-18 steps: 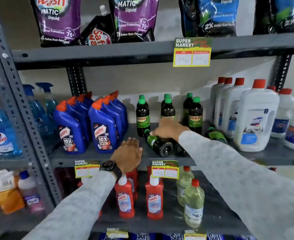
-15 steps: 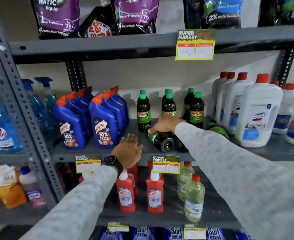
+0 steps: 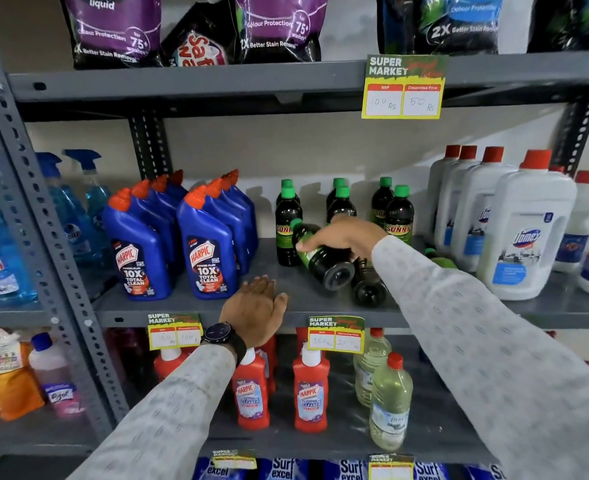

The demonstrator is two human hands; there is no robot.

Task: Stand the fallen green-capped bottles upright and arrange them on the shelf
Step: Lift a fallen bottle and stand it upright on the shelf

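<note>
Several dark green-capped bottles stand upright at the back of the grey middle shelf [image 3: 300, 308], among them one at the left [image 3: 288, 216] and one at the right [image 3: 400, 216]. My right hand [image 3: 343, 237] is shut on a fallen dark bottle [image 3: 324, 265], tilted with its green cap raised to the upper left and its base toward me. A second fallen bottle [image 3: 367, 287] lies just right of it, base toward me. A third one [image 3: 440, 259] shows partly behind my right sleeve. My left hand [image 3: 255, 308] rests open, palm down, on the shelf's front edge.
Blue Harpic bottles [image 3: 206, 244] crowd the shelf to the left, white red-capped Domex jugs [image 3: 525, 233] to the right. Price tags [image 3: 336, 334] hang on the shelf edge. Red Harpic bottles [image 3: 310, 393] and clear bottles stand on the shelf below, detergent pouches above.
My right hand has closed around the fallen bottle and lifted its cap end up off the shelf. My left hand has stayed on the shelf edge.
</note>
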